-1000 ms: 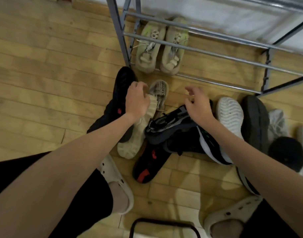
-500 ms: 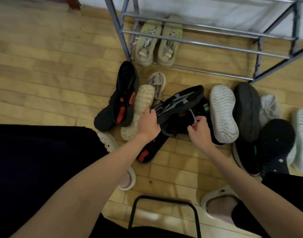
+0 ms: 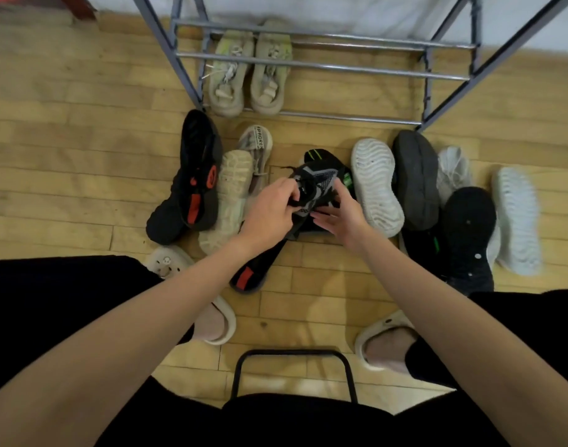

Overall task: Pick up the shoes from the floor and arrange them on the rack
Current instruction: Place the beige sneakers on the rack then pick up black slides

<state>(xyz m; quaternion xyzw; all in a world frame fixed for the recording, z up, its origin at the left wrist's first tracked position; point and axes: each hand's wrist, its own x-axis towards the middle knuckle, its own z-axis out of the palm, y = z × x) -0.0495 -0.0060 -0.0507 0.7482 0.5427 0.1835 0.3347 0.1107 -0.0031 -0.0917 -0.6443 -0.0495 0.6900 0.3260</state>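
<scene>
A black and grey sneaker [image 3: 318,177] with green accents is lifted off the pile in the middle of the floor. My left hand [image 3: 269,211] grips its near left side by the laces. My right hand [image 3: 340,217] touches its near right side with the fingers spread. A metal shoe rack [image 3: 324,67] stands behind, with a beige pair [image 3: 250,72] on its lowest level at the left. Around my hands lie a black shoe with red marks [image 3: 195,179], a beige shoe sole-up [image 3: 231,195], a white sole-up shoe [image 3: 376,185] and a dark shoe [image 3: 416,179].
More black and white shoes [image 3: 488,221] lie at the right on the wooden floor [image 3: 66,156]. My feet in cream slippers [image 3: 211,317] rest on either side of a black stool frame [image 3: 292,369] beneath me. A white wall runs behind the rack.
Both hands have come together on the black and grey sneaker and turned it toe away from me, lifting it above the pile. The view tilted slightly down.
</scene>
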